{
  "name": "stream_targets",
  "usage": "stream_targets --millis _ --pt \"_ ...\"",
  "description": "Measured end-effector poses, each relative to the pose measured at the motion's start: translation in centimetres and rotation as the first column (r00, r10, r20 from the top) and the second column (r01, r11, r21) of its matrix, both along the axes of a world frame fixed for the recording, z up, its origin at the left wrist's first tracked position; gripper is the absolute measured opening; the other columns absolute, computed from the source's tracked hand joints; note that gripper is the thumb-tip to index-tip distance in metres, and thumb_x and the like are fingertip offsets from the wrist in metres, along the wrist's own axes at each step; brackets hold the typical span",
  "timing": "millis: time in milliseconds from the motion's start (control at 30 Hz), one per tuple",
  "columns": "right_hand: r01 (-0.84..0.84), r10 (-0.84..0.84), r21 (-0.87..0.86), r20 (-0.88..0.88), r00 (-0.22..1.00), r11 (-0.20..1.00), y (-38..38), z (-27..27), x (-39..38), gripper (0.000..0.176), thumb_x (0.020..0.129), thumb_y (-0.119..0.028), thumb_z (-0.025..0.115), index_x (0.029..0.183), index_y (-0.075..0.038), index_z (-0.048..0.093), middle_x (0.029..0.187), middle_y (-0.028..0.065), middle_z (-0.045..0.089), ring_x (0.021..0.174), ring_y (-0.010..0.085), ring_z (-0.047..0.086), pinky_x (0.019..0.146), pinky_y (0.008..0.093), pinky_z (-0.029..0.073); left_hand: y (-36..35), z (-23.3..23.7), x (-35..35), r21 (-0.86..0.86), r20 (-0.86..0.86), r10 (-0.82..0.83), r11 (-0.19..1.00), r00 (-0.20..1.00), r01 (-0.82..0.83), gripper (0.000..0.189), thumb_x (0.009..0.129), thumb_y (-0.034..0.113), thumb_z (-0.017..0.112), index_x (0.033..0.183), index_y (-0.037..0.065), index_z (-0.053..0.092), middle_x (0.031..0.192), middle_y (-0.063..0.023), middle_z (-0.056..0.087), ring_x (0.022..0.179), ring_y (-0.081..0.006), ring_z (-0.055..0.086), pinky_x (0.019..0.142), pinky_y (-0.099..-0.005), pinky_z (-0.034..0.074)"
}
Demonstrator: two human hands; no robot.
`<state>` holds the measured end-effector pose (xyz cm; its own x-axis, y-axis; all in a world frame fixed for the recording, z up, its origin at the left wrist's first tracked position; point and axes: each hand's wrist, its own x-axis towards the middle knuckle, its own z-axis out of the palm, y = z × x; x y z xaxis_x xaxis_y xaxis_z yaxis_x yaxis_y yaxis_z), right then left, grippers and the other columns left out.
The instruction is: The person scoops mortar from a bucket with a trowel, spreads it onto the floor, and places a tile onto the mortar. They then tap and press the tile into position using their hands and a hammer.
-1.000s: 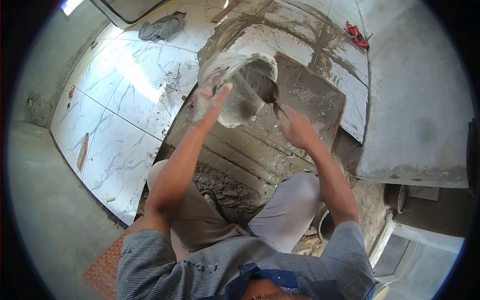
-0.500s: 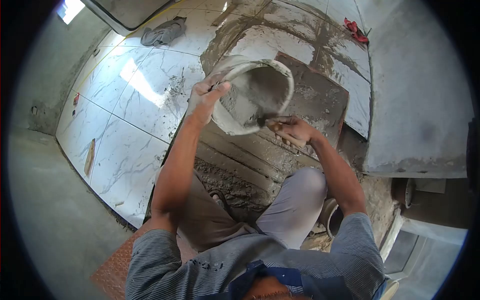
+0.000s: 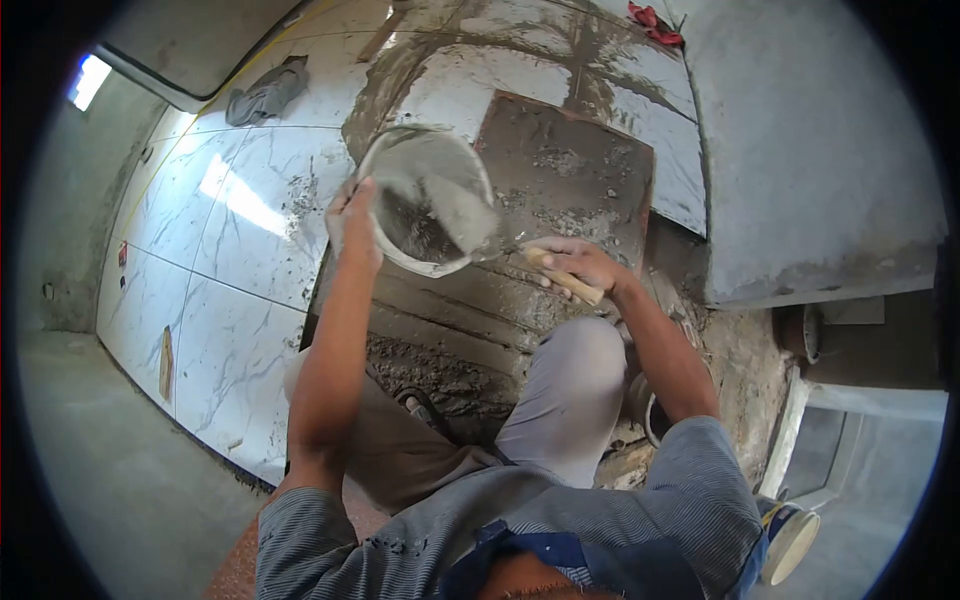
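Observation:
My left hand [image 3: 352, 225] is closed on the left rim of a round, cement-smeared bucket [image 3: 484, 168], tilted so that its mouth faces me. Wrapped in my right hand [image 3: 582, 264] is the wooden handle of a trowel [image 3: 460, 212]. Its grey blade reaches over the bucket's right rim into the mouth; wet cement clings around it. Below and to the right of the bucket lies a tile [image 3: 575, 165] with reddish edges, its upper face coated in grey mortar. Ridged wet mortar [image 3: 440, 315] covers the floor in front of my knees.
White marbled floor tiles [image 3: 240, 310] extend on the left, with a grey cloth [image 3: 268, 92] and a wood strip [image 3: 166, 362] on them. A red cloth [image 3: 655, 24] lies far back. A concrete block wall [image 3: 820, 150] bounds the right; a lidded bucket [image 3: 790, 545] stands behind me.
The bucket has tilted more toward the right, and the trowel blade now shows clearly at its right rim. My right hand has drawn slightly away from the bucket. The whole view has shifted.

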<state>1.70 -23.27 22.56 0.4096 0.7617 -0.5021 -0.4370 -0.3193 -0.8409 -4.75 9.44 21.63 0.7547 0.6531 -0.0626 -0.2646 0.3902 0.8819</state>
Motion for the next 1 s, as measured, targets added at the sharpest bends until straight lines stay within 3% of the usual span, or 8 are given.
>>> stream_targets --millis 233,300,633,733,800,900,967,1000 --pt "0.41 -0.386 -0.062 0.232 0.893 0.91 -8.7 -6.7 1.0 0.042 0.087 -0.024 0.055 0.125 -0.009 0.05 0.079 0.0071 0.059 0.054 0.0126 0.054 0.047 0.0254 0.047 1.5 1.5 -0.8 -0.055 0.015 0.113 0.992 0.993 -0.112 0.016 0.083 0.008 0.061 0.097 0.002 0.062 0.09 -0.0042 0.061 0.08 -0.0135 0.058 0.074 -0.0265 0.047" --pt "0.673 -0.61 -0.171 0.308 0.73 0.719 -9.5 -9.7 1.9 0.039 0.086 -0.022 0.054 0.122 -0.006 0.052 0.081 0.0077 0.06 0.057 0.0137 0.055 0.048 0.027 0.046 1.5 2.1 -1.0 -0.059 0.021 0.117 0.991 0.993 -0.116 0.017 0.083 0.008 0.061 0.098 0.001 0.062 0.091 -0.005 0.062 0.081 -0.0145 0.058 0.075 -0.0275 0.047" --pt "0.435 -0.32 -0.282 0.373 0.871 0.855 -2.0 -11.9 7.3 0.031 0.082 -0.023 0.055 0.106 -0.003 0.061 0.075 0.0061 0.06 0.058 0.0154 0.056 0.05 0.0308 0.046 1.9 1.9 -0.9 -0.082 0.04 0.089 0.993 0.995 -0.086 0.017 0.082 0.008 0.061 0.098 0.003 0.062 0.09 -0.005 0.062 0.08 -0.0157 0.058 0.076 -0.0299 0.048" --pt "0.45 -0.264 -0.269 0.523 0.811 0.852 -0.1 -12.5 10.5 0.031 0.083 -0.023 0.053 0.107 -0.003 0.058 0.076 0.0112 0.061 0.059 0.0206 0.058 0.051 0.0337 0.046 2.1 1.5 -0.9 -0.077 0.013 0.102 0.992 0.995 -0.1 0.018 0.082 0.009 0.062 0.099 0.003 0.062 0.091 -0.0046 0.062 0.08 -0.015 0.058 0.075 -0.0294 0.047" --pt "0.466 0.049 -0.357 0.832 0.553 0.81 0.0 -12.0 12.6 0.035 0.081 -0.025 0.054 0.104 0.001 0.058 0.083 0.0177 0.063 0.072 0.0299 0.061 0.065 0.0386 0.047 1.8 1.7 -0.8 -0.072 0.03 0.081 0.994 0.996 -0.078 0.018 0.081 0.008 0.063 0.099 0.003 0.062 0.091 -0.0043 0.062 0.08 -0.0145 0.058 0.075 -0.0291 0.047" --pt "0.459 0.171 -0.428 0.849 0.501 0.778 -1.3 -10.0 13.2 0.037 0.08 -0.027 0.055 0.101 0.004 0.057 0.092 0.0211 0.061 0.084 0.0355 0.059 0.078 0.0405 0.043 1.4 1.6 -0.9 -0.075 0.045 0.069 0.995 0.997 -0.066 0.02 0.081 0.008 0.064 0.1 0.004 0.062 0.092 -0.0035 0.061 0.082 -0.0131 0.056 0.077 -0.0281 0.046" --pt "0.407 0.083 -0.224 0.938 0.336 0.886 -2.9 -8.8 11.9 0.035 0.081 -0.023 0.052 0.107 -0.001 0.059 0.093 0.0197 0.064 0.082 0.0353 0.062 0.071 0.0427 0.047 1.3 1.3 -0.5 -0.09 0.052 0.083 0.993 0.995 -0.078 0.021 0.08 0.008 0.065 0.1 0.003 0.062 0.092 -0.003 0.061 0.084 -0.0121 0.055 0.078 -0.0272 0.044" --pt "0.423 -0.063 -0.213 0.832 0.551 0.881 -3.0 -6.8 10.3 0.035 0.083 -0.022 0.051 0.11 -0.002 0.057 0.087 0.0163 0.063 0.072 0.029 0.062 0.064 0.0395 0.048 1.4 0.9 -0.4 -0.008 0.038 0.064 0.998 0.997 -0.064 0.024 0.079 0.008 0.065 0.102 0.002 0.061 0.093 -0.0029 0.06 0.085 -0.0118 0.054 0.08 -0.0261 0.042"
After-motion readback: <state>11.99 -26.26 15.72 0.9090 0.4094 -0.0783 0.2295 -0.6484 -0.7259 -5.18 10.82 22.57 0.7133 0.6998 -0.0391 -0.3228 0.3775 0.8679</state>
